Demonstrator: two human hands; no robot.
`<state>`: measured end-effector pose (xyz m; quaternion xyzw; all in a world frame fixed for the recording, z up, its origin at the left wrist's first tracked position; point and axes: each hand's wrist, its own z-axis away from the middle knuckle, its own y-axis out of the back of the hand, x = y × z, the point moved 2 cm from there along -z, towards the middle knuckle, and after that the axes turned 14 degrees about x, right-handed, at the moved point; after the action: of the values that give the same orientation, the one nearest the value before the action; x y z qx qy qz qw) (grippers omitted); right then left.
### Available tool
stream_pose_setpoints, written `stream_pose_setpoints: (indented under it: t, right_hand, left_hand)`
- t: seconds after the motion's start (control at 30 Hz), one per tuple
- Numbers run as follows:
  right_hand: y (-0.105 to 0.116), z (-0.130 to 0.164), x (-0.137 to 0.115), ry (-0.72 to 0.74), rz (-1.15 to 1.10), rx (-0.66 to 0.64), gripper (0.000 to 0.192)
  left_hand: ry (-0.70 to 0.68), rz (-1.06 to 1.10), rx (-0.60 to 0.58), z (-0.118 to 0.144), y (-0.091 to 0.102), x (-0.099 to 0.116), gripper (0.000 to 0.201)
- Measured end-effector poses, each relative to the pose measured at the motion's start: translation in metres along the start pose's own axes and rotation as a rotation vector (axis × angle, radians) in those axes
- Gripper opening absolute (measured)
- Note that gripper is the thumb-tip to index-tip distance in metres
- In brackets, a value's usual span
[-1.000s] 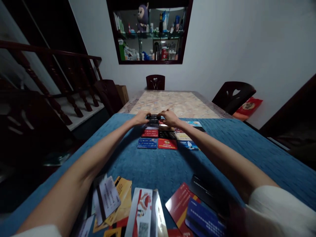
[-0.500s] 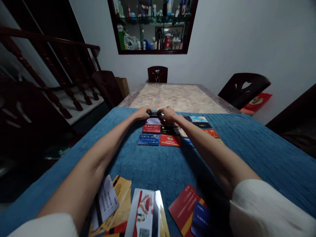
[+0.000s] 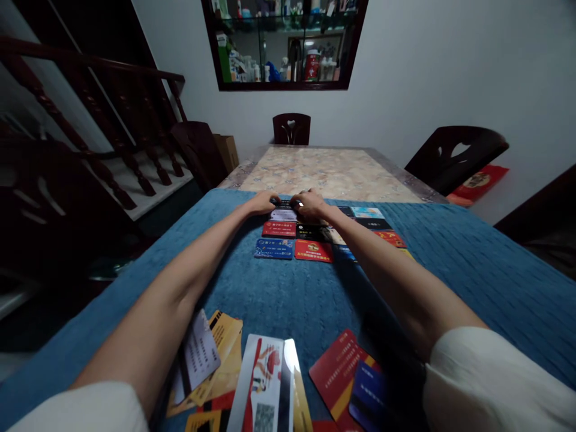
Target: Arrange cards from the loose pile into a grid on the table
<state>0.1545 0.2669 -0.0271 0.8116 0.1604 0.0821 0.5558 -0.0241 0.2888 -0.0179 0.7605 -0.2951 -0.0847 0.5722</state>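
Closest to me, at the near edge of the blue cloth point(image 3: 288, 306), lies a loose scatter of cards: a white one with a red figure point(image 3: 261, 378), yellow ones point(image 3: 225, 354) to its left, and a red card point(image 3: 337, 369) overlapped by a blue one point(image 3: 369, 393) to its right. Both my arms stretch forward over the cloth, white sleeves at the shoulders. Farther out, cards lie in tidy rows: a blue card point(image 3: 273, 248) beside a red card point(image 3: 314, 251), with another red one point(image 3: 279, 228) behind. At the far end of that grid my left hand point(image 3: 262, 201) and right hand point(image 3: 310, 204) meet, fingers curled down and pinching the ends of a small dark card point(image 3: 283, 204) held between them, just above the back row. Beyond lie the bare marbled tabletop point(image 3: 328, 171), dark chairs point(image 3: 291, 128) and a wall cabinet point(image 3: 283, 45).
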Motion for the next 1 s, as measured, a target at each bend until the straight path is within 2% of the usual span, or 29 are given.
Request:
stream_pose_setpoints:
  t: [0.13,0.3,0.5,0.63,0.73,0.83,0.93,1.0]
  right_hand:
    - [0.006,0.009,-0.006,0.028,-0.011,0.047,0.042]
    - [0.019,0.029,-0.026,0.107,-0.042,0.074,0.041]
    - [0.034,0.062,-0.062,0.256,-0.095,0.077,0.04]
    - [0.046,0.093,-0.087,0.372,-0.108,0.071,0.039]
    - [0.061,0.125,-0.097,0.456,-0.124,0.106,0.04]
    - [0.081,0.17,-0.096,0.498,-0.179,0.13,0.042]
    - [0.103,0.227,-0.08,0.489,-0.202,0.203,0.046]
    - [0.116,0.271,-0.063,0.417,-0.187,0.225,0.05]
  left_hand:
    - [-0.007,-0.03,0.031,0.014,0.007,0.0,0.05]
    - [-0.042,-0.062,0.042,0.047,0.023,0.007,0.051]
    - [-0.051,-0.108,0.029,0.102,0.039,0.027,0.048]
    - [0.023,-0.14,0.032,0.15,0.056,0.044,0.051]
    - [0.15,-0.173,0.008,0.196,0.073,0.056,0.058]
    - [0.285,-0.225,-0.01,0.248,0.09,0.067,0.064]
    - [0.349,-0.284,0.028,0.3,0.099,0.075,0.066]
    - [0.385,-0.325,0.017,0.329,0.098,0.078,0.067]
